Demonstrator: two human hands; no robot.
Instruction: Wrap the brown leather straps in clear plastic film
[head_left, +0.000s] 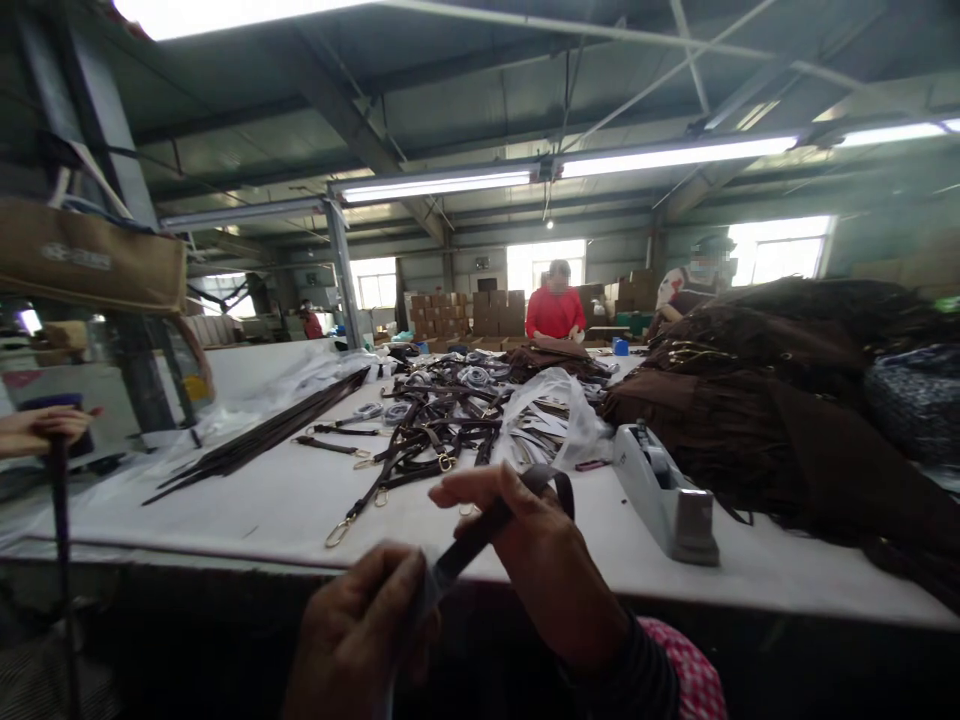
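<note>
A dark brown strap [480, 535] stretches between my two hands, in front of the table's near edge. My left hand [360, 630] is closed in a pinch on its lower end, where something pale and translucent, perhaps plastic wrap, covers it. The strap passes under the thumb of my right hand [544, 560] and curls in a loop behind it. That hand's fingers point left, and the thumb presses the strap. Past my hands lies a pile of dark straps with metal clasps [420, 440]. A grey tape dispenser [667, 500] stands to the right.
The white table [270, 510] holds long dark strips [262, 435], a clear plastic bag [551, 405] and a brown fabric heap [750, 400]. At left, another person's hand [56, 430] grips a dark strap, below a hanging tan bag [90, 255]. A person in red [553, 312] is across the table.
</note>
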